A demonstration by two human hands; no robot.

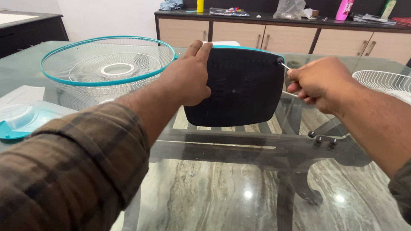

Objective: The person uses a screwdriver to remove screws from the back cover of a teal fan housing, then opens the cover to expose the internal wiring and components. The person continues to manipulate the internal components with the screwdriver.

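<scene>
The black, rounded-square plastic fan base plate with a teal rim (240,86) stands on edge near the middle of the glass-topped bench (238,197), its dark underside facing you. Your left hand (186,76) clamps its left edge, fingers hooked over the top, palm flat against the back. Your right hand (317,80) sits just off the plate's upper right corner, grip pinched together on a thin silver metal tool shaft (285,65) whose tip touches that corner; what kind of tool it is cannot be told. Both forearms wear brown plaid sleeves (62,167).

Left of the plate, just beside your left hand, a round white wire fan guard with a teal ring (108,62) rests tilted on the bench. Nearer you on the left lies a translucent fan blade piece with a teal hub (16,121), on clear plastic wrap. At the far right, a second white wire fan guard (406,88) lies well apart from the plate.

Through the glass, the dark bench frame and grey marble floor (218,201) show.

Behind, a beige-fronted sideboard with a dark top (291,36) carries a yellow pump bottle (200,1), a pink bottle (346,6), a clear plastic bag (290,4) and a blue cloth (171,2).
</scene>
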